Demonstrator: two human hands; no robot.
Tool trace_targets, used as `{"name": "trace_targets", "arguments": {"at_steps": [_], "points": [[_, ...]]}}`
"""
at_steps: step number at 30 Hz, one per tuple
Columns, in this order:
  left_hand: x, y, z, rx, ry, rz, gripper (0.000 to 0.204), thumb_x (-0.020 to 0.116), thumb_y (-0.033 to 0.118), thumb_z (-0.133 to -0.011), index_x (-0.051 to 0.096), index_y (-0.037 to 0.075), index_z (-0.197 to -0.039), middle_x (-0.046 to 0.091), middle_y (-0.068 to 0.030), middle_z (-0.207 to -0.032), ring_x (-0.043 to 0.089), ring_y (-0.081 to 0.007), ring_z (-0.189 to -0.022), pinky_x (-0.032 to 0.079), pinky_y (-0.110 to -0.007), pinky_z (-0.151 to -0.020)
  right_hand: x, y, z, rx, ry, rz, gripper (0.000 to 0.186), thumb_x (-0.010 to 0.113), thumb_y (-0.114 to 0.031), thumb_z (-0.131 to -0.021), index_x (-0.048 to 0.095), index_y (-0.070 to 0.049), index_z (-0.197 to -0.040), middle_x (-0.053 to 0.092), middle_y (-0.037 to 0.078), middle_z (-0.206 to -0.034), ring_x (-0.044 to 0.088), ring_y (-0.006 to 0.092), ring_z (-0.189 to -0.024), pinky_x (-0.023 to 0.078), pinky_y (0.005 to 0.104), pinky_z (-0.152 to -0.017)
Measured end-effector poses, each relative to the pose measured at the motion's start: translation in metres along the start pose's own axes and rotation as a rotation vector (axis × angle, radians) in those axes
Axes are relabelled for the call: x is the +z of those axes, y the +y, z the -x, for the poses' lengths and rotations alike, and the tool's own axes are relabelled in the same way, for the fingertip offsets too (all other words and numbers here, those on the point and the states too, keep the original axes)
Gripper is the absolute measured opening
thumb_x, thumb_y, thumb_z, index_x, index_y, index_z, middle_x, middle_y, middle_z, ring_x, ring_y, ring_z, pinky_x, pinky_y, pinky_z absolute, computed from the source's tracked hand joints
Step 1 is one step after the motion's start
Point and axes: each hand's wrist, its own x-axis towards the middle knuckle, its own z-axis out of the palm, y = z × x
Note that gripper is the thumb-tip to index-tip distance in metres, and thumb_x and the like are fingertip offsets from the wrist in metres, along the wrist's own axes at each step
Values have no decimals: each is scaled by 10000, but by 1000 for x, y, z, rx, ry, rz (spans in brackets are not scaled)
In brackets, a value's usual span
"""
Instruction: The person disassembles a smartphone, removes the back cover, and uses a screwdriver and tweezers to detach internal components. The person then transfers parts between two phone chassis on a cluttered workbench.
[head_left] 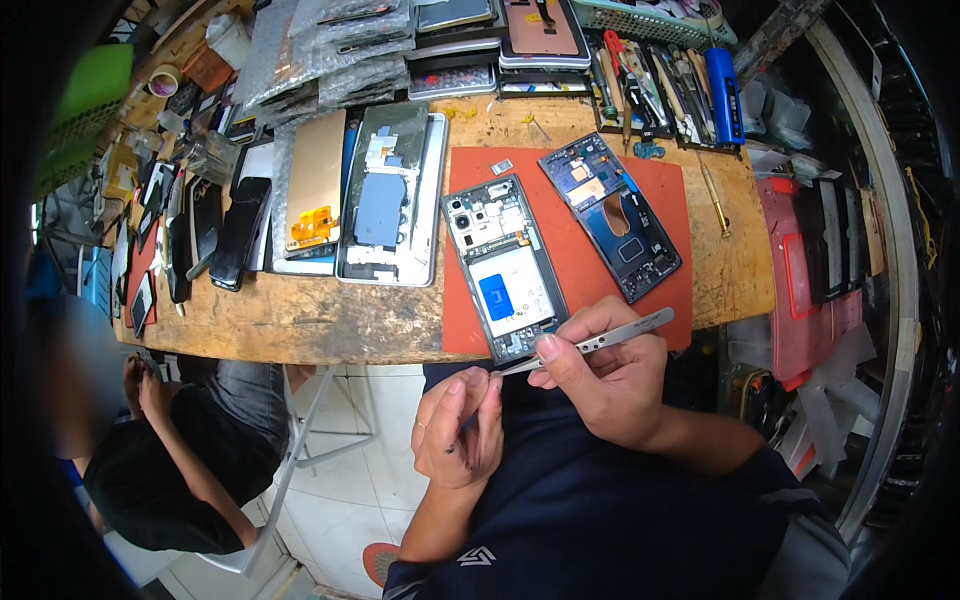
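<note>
My right hand (pixel 600 375) grips metal tweezers (pixel 610 338) just below the near edge of the workbench, their tips pointing left toward my left hand. My left hand (pixel 458 428) is curled with thumb and forefinger pinched on something tiny, too small to identify. Directly above both hands an opened phone (pixel 503 265) with a white battery and blue sticker lies on an orange mat (pixel 570 245). A blue phone back frame (pixel 612 215) lies to its right on the same mat.
The wooden bench (pixel 300 320) holds a larger opened device (pixel 390 195), a gold panel (pixel 315 180), several dark phones at left and bagged screens at the back. A tool tray (pixel 665 90) sits at back right. Another person (pixel 170 450) sits at lower left.
</note>
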Motion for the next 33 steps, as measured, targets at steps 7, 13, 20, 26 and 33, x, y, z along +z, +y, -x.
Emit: {"name": "trace_targets", "arguments": {"at_steps": [7,13,20,26,33], "points": [[2,0,3,8,10,-10,571,886,-145,-805,601,-62,-1293,774,-191,-913,789,-293,-843,653,-339,-722,1,2,-1,-14,3,37,128,747,2,-1013,625,27,-984,717,83,-874,742,102,-778,609,231,-652],[3,-1,2,-3,12,-18,558,895,-134,-801,611,-58,-1275,770,-182,-910,787,-289,-839,648,-329,-713,3,-1,-3,-20,-9,42,117,748,11,-1010,634,33,-993,718,82,-870,739,101,-773,599,226,-648],[9,-4,7,-54,27,10,534,894,-128,-807,622,-55,-1261,769,-177,-902,781,-287,-838,641,-319,-714,-5,8,-4,-45,-73,121,120,680,58,-1030,568,29,-1059,716,125,-921,759,139,-790,642,246,-685],[9,-5,1,-83,2,29,527,900,-128,-799,637,-54,-1250,771,-187,-934,782,-288,-841,636,-318,-708,-3,7,-8,-29,-66,110,95,660,54,-1042,568,33,-1054,717,139,-919,756,148,-778,643,254,-685],[7,-13,2,-222,-38,176,643,857,-82,-880,527,-68,-1432,782,-205,-1013,783,-287,-880,633,-356,-831,-6,1,-17,71,-8,65,150,763,-65,-1027,640,21,-1026,724,69,-894,745,94,-777,608,222,-663]]}}
